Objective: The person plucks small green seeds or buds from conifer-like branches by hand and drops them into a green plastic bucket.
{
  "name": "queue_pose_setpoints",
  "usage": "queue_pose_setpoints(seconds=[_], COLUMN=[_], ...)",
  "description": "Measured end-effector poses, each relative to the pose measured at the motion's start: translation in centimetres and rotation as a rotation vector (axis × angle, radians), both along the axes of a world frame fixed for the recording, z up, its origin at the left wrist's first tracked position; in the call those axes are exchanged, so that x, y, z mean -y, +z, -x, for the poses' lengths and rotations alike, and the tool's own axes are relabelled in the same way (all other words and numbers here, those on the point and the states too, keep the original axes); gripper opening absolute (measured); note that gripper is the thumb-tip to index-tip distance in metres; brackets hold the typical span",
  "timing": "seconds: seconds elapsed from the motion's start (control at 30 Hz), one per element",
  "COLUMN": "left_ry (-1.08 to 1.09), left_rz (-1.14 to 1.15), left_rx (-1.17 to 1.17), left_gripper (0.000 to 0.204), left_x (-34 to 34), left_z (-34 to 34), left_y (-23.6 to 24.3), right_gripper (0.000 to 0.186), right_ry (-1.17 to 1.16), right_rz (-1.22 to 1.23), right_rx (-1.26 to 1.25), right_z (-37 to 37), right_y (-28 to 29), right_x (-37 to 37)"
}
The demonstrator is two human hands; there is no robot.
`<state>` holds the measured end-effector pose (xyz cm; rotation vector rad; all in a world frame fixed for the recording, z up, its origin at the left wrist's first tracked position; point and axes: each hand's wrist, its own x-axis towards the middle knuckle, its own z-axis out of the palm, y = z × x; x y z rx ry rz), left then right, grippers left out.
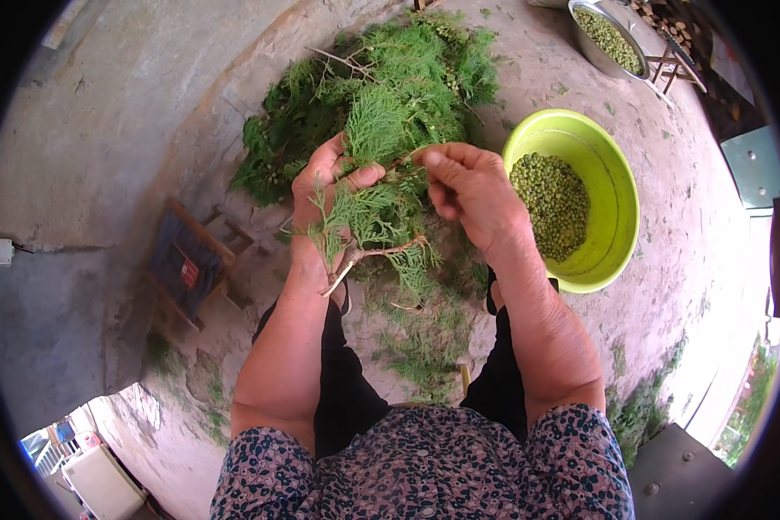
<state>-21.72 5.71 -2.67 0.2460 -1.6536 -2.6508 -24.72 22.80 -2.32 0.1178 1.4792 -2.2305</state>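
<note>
My left hand [319,186] grips a leafy evergreen sprig [360,217] with a forked, pale brown woody stem at its lower end. My right hand [468,186], fingers curled, pinches at a thin twig on the upper right of the sprig. Behind both hands lies a large pile of cut green branches [442,61]. Just right of my right hand stands a lime-green plastic basin [607,199] with many small round green seed cones [550,208] in it.
A folded wooden stool [186,260] with a dark seat stands by the left wall [87,156]. A metal bowl of green cones [607,39] sits on a stand at the top right. Loose green debris [416,347] is scattered on the floor between my legs.
</note>
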Motion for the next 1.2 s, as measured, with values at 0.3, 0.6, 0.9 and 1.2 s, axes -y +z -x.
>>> queue_pose_setpoints(seconds=[0.3, 0.6, 0.9, 1.2], left_ry=[-0.059, -0.166, -0.194, -0.065], left_rz=[0.066, 0.122, 0.115, 0.128], left_rx=[0.033, 0.058, 0.039, 0.008], left_gripper=[0.040, 0.047, 0.048, 0.031], left_x=[-0.5, -0.5, -0.5, -0.7], left_z=[-0.4, -0.1, -1.0, -0.9], left_y=[-0.1, -0.2, 0.2, 0.4], right_gripper=[0.015, 0.007, 0.015, 0.019], right_ry=[0.069, -0.116, 0.038, -0.125], right_rz=[-0.432, -0.604, -0.044, 0.396], right_rx=[-0.266, -0.856, 0.015, 0.051], right_z=[-0.7, -1.2, -0.6, 0.9], right_y=[-0.4, -1.2, -0.3, 0.9], right_x=[2.2, 2.8, 1.8, 0.0])
